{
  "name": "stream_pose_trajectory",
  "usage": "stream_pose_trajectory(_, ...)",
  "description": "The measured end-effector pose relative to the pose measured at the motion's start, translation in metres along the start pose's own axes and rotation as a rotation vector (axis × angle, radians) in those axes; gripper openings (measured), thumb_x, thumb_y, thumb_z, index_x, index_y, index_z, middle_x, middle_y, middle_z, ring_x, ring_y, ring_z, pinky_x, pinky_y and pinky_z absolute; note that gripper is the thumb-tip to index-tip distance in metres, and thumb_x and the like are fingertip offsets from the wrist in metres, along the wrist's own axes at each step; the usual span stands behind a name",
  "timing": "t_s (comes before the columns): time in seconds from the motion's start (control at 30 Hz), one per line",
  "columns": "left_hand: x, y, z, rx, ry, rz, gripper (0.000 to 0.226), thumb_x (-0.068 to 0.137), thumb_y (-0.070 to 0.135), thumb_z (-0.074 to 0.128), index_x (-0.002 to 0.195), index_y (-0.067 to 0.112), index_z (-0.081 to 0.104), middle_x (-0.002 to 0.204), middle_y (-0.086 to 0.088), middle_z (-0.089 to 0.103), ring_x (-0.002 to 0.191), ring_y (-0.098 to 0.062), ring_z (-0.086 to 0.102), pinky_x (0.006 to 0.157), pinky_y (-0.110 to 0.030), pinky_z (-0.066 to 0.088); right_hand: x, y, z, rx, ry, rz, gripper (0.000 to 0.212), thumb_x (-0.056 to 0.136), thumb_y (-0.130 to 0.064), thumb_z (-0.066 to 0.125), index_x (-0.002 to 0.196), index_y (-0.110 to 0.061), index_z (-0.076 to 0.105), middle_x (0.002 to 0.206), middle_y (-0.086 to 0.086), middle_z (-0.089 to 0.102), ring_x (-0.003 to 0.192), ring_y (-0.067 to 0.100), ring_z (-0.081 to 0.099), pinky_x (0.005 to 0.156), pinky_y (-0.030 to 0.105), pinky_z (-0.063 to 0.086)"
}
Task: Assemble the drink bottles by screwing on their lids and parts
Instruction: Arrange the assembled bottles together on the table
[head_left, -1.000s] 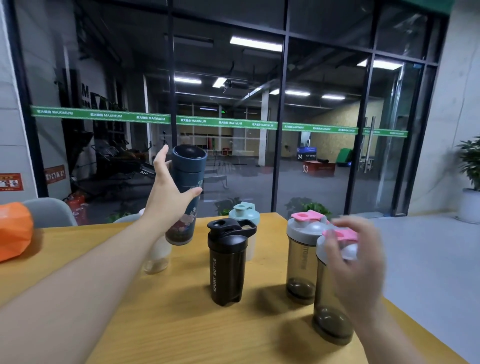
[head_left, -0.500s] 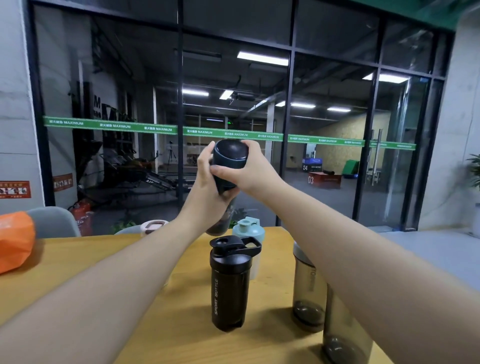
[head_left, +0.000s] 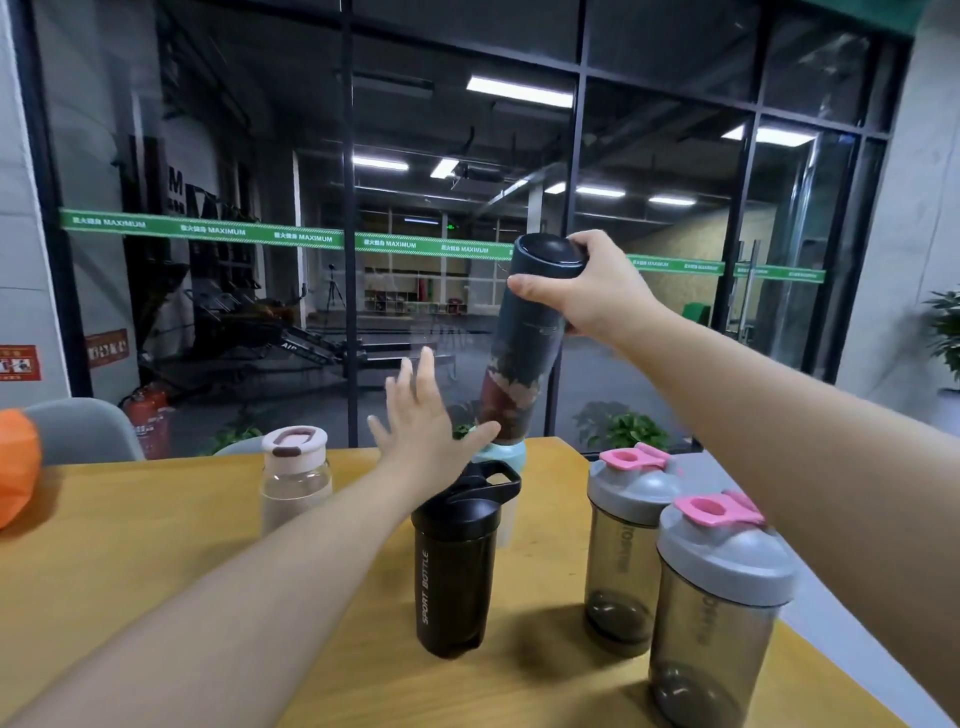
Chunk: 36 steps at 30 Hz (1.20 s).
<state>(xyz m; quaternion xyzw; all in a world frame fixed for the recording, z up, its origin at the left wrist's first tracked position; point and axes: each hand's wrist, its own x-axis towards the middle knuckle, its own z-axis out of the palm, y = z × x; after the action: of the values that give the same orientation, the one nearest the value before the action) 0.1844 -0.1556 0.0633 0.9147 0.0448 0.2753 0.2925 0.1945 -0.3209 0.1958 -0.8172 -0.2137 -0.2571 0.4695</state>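
1. The right hand (head_left: 597, 293) holds a tall dark blue bottle (head_left: 530, 343) up in the air above the far middle of the bench (head_left: 156, 561); thumb and fingers make a grip clamped round the bottle's upper part, just below its dark lid (head_left: 549, 251).
2. That bottle is tilted, top leaning right, with its printed lower end hanging just above a pale teal-lidded bottle (head_left: 506, 457) (whether the two touch, I cannot tell).
3. The left hand (head_left: 426, 426) is raised beside the lower end of the dark blue bottle, fingers spread and straight, its grip apart and holding nothing; the thumb tip lies near the bottle's base.
4. A black bottle (head_left: 457, 566) marked "SPORT BOTTLE" stands upright at the middle of the bench, lid on, directly in front of the teal-lidded one.
5. To the right stand two smoky grey shaker bottles, each with a grey lid and pink flip cap: the far shaker (head_left: 626, 551) and the near shaker (head_left: 717, 613), close together.
6. At the far left of the group stands a clear bottle (head_left: 296, 478) with a cream lid.
7. An orange object (head_left: 18, 473) sits at the left edge, beside a grey chair (head_left: 83, 431) behind the bench.
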Motion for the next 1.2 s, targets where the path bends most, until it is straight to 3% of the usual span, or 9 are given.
stream_pose_trajectory(0.13,0.002,-0.004,0.010,0.202,-0.247,-0.086,0.077,0.090,0.066,0.036,0.152,0.029,0.009,0.162,0.000,-0.005,0.148,-0.026,-0.010,0.113,-0.060,0.002,0.007,0.020,-0.002,-0.067,-0.060,0.054,0.080,0.070,-0.040,0.081,0.134,-0.015,0.040,0.121,0.001,0.054,0.101,0.019,0.055,0.076,0.032,0.051)
stream_pose_trajectory(0.2,0.003,-0.003,0.008,0.218,-0.349,-0.080,0.067,0.091,0.064,0.034,0.147,0.028,0.029,0.156,-0.003,0.024,0.144,-0.027,0.021,0.110,-0.051,0.023,0.009,0.033,-0.001,-0.124,-0.100,0.096,0.079,0.071,-0.040,0.081,0.134,-0.015,0.038,0.118,0.002,0.054,0.096,0.020,0.056,0.071,0.031,0.051)
stream_pose_trajectory(0.23,0.003,-0.001,0.006,0.212,-0.404,-0.072,0.060,0.093,0.061,0.033,0.140,0.026,0.041,0.145,-0.005,0.042,0.132,-0.026,0.039,0.102,-0.043,0.035,0.010,0.040,0.000,-0.146,-0.119,0.128,0.079,0.072,-0.040,0.080,0.134,-0.015,0.037,0.116,0.003,0.055,0.090,0.019,0.057,0.069,0.032,0.054)
stream_pose_trajectory(0.3,0.002,0.001,0.005,0.222,-0.476,-0.041,0.047,0.096,0.057,0.030,0.116,0.024,0.058,0.117,-0.004,0.059,0.109,-0.024,0.054,0.085,-0.034,0.042,0.011,0.055,0.001,-0.172,-0.146,0.194,0.077,0.074,-0.040,0.079,0.133,-0.016,0.037,0.110,0.005,0.055,0.083,0.017,0.057,0.067,0.035,0.058)
stream_pose_trajectory(0.4,0.003,0.000,0.005,0.231,-0.472,-0.014,0.037,0.095,0.052,0.031,0.077,0.029,0.052,0.088,0.002,0.056,0.093,-0.023,0.054,0.073,-0.032,0.039,0.012,0.079,0.003,-0.184,-0.170,0.297,0.073,0.074,-0.039,0.079,0.131,-0.016,0.039,0.115,0.006,0.053,0.093,0.022,0.057,0.072,0.040,0.059)
stream_pose_trajectory(0.47,0.004,-0.003,0.008,0.250,-0.454,-0.015,0.037,0.093,0.051,0.032,0.069,0.028,0.048,0.078,0.005,0.054,0.084,-0.020,0.054,0.066,-0.031,0.038,0.012,0.094,0.004,-0.172,-0.196,0.366,0.072,0.073,-0.037,0.080,0.129,-0.016,0.041,0.116,0.007,0.053,0.097,0.025,0.057,0.076,0.045,0.059)
stream_pose_trajectory(0.57,0.006,-0.007,0.011,0.290,-0.443,-0.007,0.039,0.092,0.054,0.032,0.068,0.028,0.048,0.075,0.006,0.054,0.074,-0.015,0.052,0.063,-0.030,0.038,0.012,0.110,0.007,-0.229,-0.247,0.411,0.064,0.071,-0.039,0.081,0.120,-0.014,0.048,0.115,0.010,0.056,0.101,0.028,0.058,0.081,0.044,0.056)
stream_pose_trajectory(0.7,0.009,-0.008,0.013,0.275,-0.451,-0.011,0.039,0.092,0.054,0.033,0.068,0.027,0.049,0.074,0.004,0.056,0.070,-0.014,0.051,0.063,-0.030,0.038,0.016,0.119,0.012,-0.313,-0.331,0.445,0.068,0.070,-0.044,0.081,0.120,-0.008,0.053,0.108,0.010,0.061,0.096,0.026,0.060,0.066,0.032,0.053)
stream_pose_trajectory(1.2,0.009,-0.010,0.013,0.235,-0.463,0.015,0.039,0.093,0.050,0.034,0.065,0.024,0.044,0.069,0.002,0.049,0.063,-0.014,0.044,0.055,-0.028,0.031,0.019,0.135,0.019,-0.320,-0.415,0.519,0.060,0.066,-0.039,0.085,0.108,-0.004,0.059,0.099,0.014,0.068,0.086,0.027,0.067,0.075,0.037,0.059)
